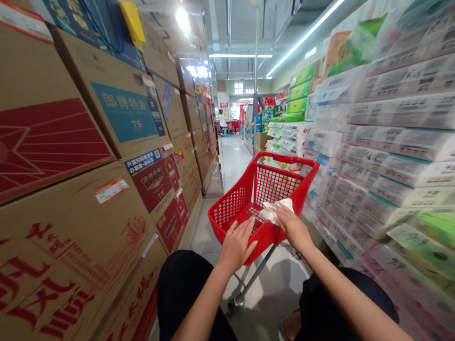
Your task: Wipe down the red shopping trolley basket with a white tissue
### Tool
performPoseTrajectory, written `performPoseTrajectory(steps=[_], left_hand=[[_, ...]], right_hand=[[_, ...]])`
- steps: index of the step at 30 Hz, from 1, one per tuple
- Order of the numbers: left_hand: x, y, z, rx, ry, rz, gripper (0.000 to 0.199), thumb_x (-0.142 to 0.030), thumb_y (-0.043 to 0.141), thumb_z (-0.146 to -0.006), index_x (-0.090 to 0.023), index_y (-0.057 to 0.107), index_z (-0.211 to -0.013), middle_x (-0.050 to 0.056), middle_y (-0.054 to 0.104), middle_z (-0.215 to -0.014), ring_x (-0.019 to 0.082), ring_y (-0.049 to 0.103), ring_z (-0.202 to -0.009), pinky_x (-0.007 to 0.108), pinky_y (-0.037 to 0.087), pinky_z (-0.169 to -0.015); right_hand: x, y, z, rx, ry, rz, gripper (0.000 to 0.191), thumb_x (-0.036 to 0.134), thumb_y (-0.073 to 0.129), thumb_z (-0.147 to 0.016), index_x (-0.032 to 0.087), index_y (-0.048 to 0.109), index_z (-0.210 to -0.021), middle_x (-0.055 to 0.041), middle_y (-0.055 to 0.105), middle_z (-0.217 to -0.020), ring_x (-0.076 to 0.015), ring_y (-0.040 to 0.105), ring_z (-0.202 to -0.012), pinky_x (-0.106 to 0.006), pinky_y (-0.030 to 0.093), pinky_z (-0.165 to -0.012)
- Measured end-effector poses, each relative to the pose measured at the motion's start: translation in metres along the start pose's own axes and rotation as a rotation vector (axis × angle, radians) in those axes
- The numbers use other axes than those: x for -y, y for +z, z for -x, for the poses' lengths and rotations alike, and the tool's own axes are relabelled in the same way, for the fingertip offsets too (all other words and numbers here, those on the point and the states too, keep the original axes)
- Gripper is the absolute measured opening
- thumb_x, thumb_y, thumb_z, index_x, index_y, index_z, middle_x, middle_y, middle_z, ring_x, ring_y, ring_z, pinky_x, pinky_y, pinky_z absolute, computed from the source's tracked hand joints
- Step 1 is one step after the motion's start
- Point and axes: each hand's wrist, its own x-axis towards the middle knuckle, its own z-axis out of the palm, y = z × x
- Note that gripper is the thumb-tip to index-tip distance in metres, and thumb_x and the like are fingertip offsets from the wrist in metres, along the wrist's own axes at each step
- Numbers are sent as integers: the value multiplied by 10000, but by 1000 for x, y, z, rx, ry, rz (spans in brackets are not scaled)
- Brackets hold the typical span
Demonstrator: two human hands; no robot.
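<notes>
A red plastic shopping cart point(227, 201) with perforated basket walls stands in front of me, between my knees. My left hand point(237, 244) rests on the near side of its basket, fingers stretched out and nothing in them. A white cloth or tissue point(272, 210) lies under the fingers of my right hand point(291, 227), pressed against the near right rim of the basket. Part of the cloth is hidden beneath those fingers. Below the basket, a grey metal leg runs down to a caster wheel point(237, 300) on the floor.
Stacked cardboard boxes point(130, 113) form a wall close on the left. Wrapped packs of tissue paper point(384, 156) are piled high on the right. A grey pole point(256, 71) rises behind the cart. Farther down the aisle point(232, 151), a person point(222, 121) is near a stool.
</notes>
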Motion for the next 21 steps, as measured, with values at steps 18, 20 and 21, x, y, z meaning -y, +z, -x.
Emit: performPoseTrajectory(steps=[18,20,21], left_hand=[[-74,23,-31,-87,-125,-244,799,-298,451,-1011,-168,-1,-1656,93,107,-1720,214,279,-1557,417,417,-1173],[-75,25,-33,-92,-116,-223,825,-273,462,-993,-145,-17,-1653,87,77,-1723,217,219,-1577,432,389,-1198],[-75,25,-33,-95,-109,-202,839,-258,468,-982,-137,-22,-1652,87,63,-1724,221,189,-1585,444,359,-1218]], right_hand=[[4,-21,16,16,-95,67,476,204,432,-1038,250,498,-1507,-70,564,-1506,-212,518,-1407,-543,335,-1236],[4,-19,13,-1,-45,69,455,198,431,-1032,222,545,-1471,-94,579,-1488,-221,544,-1383,-523,382,-1215],[8,-17,14,-7,-37,67,452,190,434,-1026,206,560,-1460,-107,588,-1476,-226,548,-1380,-509,405,-1204]])
